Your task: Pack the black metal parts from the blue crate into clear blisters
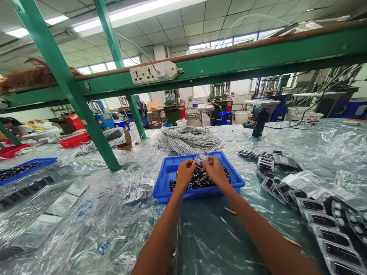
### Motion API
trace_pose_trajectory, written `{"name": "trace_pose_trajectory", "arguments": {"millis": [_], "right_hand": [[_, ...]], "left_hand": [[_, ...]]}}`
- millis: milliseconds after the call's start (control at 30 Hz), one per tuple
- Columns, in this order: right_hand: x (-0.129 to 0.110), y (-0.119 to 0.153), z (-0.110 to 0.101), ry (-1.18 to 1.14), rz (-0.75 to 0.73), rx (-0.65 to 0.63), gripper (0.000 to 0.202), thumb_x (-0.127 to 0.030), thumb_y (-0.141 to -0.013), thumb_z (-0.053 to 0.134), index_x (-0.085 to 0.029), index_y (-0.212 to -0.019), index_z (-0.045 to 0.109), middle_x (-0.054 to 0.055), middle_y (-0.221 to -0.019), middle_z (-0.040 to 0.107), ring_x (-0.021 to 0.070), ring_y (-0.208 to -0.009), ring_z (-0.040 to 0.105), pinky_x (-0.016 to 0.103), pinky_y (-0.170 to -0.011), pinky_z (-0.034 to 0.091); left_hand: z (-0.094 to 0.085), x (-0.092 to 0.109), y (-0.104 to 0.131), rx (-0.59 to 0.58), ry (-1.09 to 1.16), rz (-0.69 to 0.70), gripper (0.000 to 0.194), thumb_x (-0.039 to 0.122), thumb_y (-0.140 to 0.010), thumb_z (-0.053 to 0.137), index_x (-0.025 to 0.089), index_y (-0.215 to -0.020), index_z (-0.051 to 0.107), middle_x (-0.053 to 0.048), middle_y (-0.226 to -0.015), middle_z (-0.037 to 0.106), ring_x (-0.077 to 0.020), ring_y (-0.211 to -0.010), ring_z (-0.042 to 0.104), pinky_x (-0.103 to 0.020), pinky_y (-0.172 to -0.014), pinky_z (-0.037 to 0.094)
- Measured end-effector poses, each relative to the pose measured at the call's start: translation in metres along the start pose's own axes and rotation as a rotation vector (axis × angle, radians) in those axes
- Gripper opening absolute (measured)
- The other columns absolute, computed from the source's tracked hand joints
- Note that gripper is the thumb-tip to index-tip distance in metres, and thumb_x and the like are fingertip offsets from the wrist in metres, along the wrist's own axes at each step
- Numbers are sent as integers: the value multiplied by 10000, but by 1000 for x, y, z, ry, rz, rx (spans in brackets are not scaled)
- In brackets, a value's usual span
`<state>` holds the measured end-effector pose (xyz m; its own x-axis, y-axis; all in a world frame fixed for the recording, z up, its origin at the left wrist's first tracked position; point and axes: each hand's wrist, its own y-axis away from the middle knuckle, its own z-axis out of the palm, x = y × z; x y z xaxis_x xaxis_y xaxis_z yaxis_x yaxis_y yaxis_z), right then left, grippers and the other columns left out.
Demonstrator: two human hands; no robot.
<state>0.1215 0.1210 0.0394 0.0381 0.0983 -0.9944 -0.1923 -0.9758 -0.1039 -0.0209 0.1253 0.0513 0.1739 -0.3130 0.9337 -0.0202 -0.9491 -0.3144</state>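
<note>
My left hand [185, 172] and my right hand [215, 170] meet above a blue plastic tray [169, 168]. Between them is a small clear plastic bag [201, 156] with some print on it, pinched by the fingers of both hands. Whether anything is inside the bag is too small to make out. Many small shiny black parts [200, 181] lie loose in the tray under my hands. A pile of small clear bags [137, 190] rests on the table just left of the tray.
Coiled grey cable [190, 138] lies behind the tray. Rows of packed black parts [329, 225] cover the right side. A green post [91, 126] rises at left, and a green beam with a power strip [153, 72] crosses above. Another blue tray [43, 162] stands far left, near another person [13, 126].
</note>
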Motion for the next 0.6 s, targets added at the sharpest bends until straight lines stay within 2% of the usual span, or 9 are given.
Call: {"name": "trace_pose_trajectory", "arguments": {"millis": [67, 133, 233, 300, 400, 467, 533, 600], "right_hand": [[1, 0, 0, 5, -20, -97, 310, -472, -855, 624, -177, -953, 623, 37, -710, 642, 189, -633, 640, 303, -558, 568], [0, 1, -2, -24, -21, -209, 346, -525, -836, 637, -180, -855, 657, 30, -678, 642, 187, -635, 644, 300, -569, 578], [-1, 2, -7, -103, 32, -334, 324, -481, -804, 696, -157, -789, 696, 38, -695, 675, 184, -676, 681, 306, -667, 604], [-2, 3, -10, -151, 90, -387, 240, -372, -806, 706, -133, -792, 714, 56, -725, 701, 190, -699, 708, 323, -744, 610], [1, 1, -12, -153, 112, -358, 111, -189, -808, 628, -137, -825, 725, 66, -830, 743, 203, -763, 731, 359, -825, 603], [4, -1, -13, -34, 31, -303, 178, -126, -788, 578, -165, -862, 736, 55, -921, 759, 213, -888, 728, 377, -909, 569], [3, -4, -16, 161, -87, -249, 232, -114, -773, 565, -184, -904, 744, 48, -983, 762, 218, -998, 702, 385, -978, 522], [-5, -7, -22, 322, -176, -199, 258, -133, -782, 556, -186, -955, 741, 54, -1027, 758, 219, -1022, 690, 386, -987, 501]], "left_hand": [[-1, 2, 1, -42, -21, 22, 274, 422, -753, 632, 151, -744, 673, 1, -629, 631, -134, -585, 547, -250, -579, 414], [-3, 5, 2, -132, -36, 60, 304, 440, -779, 621, 149, -797, 706, -28, -717, 685, -156, -648, 588, -263, -623, 444], [-7, 7, 3, -272, -63, 93, 339, 456, -821, 585, 153, -868, 731, -30, -745, 698, -160, -663, 596, -266, -640, 452], [-10, 7, 2, -266, -111, 79, 334, 457, -814, 587, 157, -837, 732, -14, -692, 675, -150, -624, 577, -257, -610, 440], [-18, 7, -2, -63, -219, 31, 272, 418, -763, 619, 166, -715, 709, 1, -612, 637, -151, -588, 573, -256, -589, 437], [-28, 9, -7, 106, -260, 3, 202, 356, -727, 629, 175, -649, 674, 4, -585, 621, -159, -597, 584, -265, -619, 448], [-44, 11, -11, 274, -269, -17, 151, 312, -704, 624, 185, -621, 633, 1, -597, 615, -171, -631, 596, -285, -675, 460], [-66, 13, -14, 478, -262, -42, 130, 306, -700, 622, 195, -640, 591, -5, -636, 607, -185, -682, 600, -312, -735, 470]]}}
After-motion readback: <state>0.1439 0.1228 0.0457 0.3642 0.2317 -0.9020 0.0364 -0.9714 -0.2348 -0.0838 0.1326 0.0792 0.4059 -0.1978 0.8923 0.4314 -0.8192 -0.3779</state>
